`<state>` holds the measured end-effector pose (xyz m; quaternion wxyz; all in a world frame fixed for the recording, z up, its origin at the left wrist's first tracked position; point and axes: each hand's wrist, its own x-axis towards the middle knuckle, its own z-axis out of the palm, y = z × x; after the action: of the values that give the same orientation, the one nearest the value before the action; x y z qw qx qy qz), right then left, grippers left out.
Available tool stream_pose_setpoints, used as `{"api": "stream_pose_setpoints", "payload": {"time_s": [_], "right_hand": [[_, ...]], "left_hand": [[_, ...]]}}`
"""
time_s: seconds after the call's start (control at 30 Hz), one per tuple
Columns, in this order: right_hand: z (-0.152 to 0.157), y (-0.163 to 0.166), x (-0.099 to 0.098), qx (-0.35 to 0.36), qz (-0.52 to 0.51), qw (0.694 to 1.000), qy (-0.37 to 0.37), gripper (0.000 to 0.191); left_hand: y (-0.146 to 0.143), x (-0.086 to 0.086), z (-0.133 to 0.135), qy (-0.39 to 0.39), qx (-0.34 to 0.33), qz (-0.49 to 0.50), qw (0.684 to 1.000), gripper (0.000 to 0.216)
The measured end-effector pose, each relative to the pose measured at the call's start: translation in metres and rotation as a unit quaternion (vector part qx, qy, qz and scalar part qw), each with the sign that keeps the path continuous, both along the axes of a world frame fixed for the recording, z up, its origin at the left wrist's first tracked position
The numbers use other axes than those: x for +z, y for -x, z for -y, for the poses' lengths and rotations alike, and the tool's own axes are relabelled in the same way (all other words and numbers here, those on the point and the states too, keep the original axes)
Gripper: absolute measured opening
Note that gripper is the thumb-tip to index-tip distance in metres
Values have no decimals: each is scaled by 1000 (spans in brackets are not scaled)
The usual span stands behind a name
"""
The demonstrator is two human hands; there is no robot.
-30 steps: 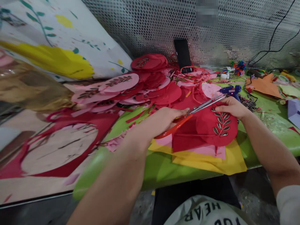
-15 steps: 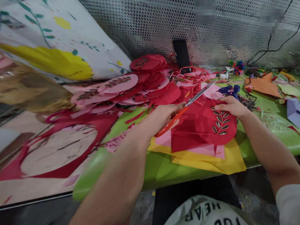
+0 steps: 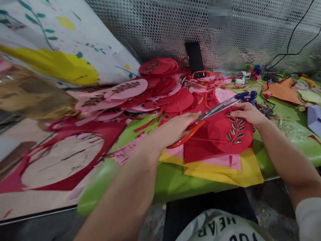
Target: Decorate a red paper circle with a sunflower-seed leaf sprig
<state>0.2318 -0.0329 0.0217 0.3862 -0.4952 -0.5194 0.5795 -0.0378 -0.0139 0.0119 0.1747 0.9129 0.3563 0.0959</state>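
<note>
Orange-handled scissors (image 3: 194, 131) are in my left hand (image 3: 184, 124), their blades slightly parted and pointing right toward the top of a red paper disc. My right hand (image 3: 246, 113) pinches the upper edge of that red paper disc (image 3: 218, 134), which carries a leaf sprig made of striped seeds. The blade tips come close to my right fingertips; whether they touch the paper there I cannot tell. Beneath the disc lie red, pink and yellow paper sheets (image 3: 248, 170). Just behind my right hand rests a blue glue gun (image 3: 247, 96) with a small red light.
A pile of red and pink paper discs (image 3: 178, 100) spreads across the back left. A black phone (image 3: 195, 60) leans against the perforated metal wall (image 3: 160, 26). Orange paper (image 3: 282, 91) and scraps lie right. A red sheet with a round cutout (image 3: 112, 129) is at left.
The scissors have moved right and a little lower, from above the disc to near my right fingertips, and their blades have parted. My right hand stays almost in place.
</note>
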Motion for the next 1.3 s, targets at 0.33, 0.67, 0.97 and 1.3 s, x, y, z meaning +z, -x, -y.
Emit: {"api": "stream_pose_setpoints", "payload": {"time_s": [0.33, 0.67, 0.97, 1.3], "right_hand": [[-2, -3, -3, 8, 15, 1000, -25, 25], [-1, 1, -5, 35, -5, 999, -3, 24], [1, 4, -4, 26, -9, 1000, 8, 29], [1, 5, -5, 5, -2, 1000, 18, 21]], "left_hand": [[-4, 6, 5, 6, 8, -34, 999, 51], [-2, 5, 5, -17, 10, -54, 998, 50], [-4, 11, 7, -25, 10, -69, 997, 48], [0, 8, 3, -30, -22, -36, 999, 45]]}}
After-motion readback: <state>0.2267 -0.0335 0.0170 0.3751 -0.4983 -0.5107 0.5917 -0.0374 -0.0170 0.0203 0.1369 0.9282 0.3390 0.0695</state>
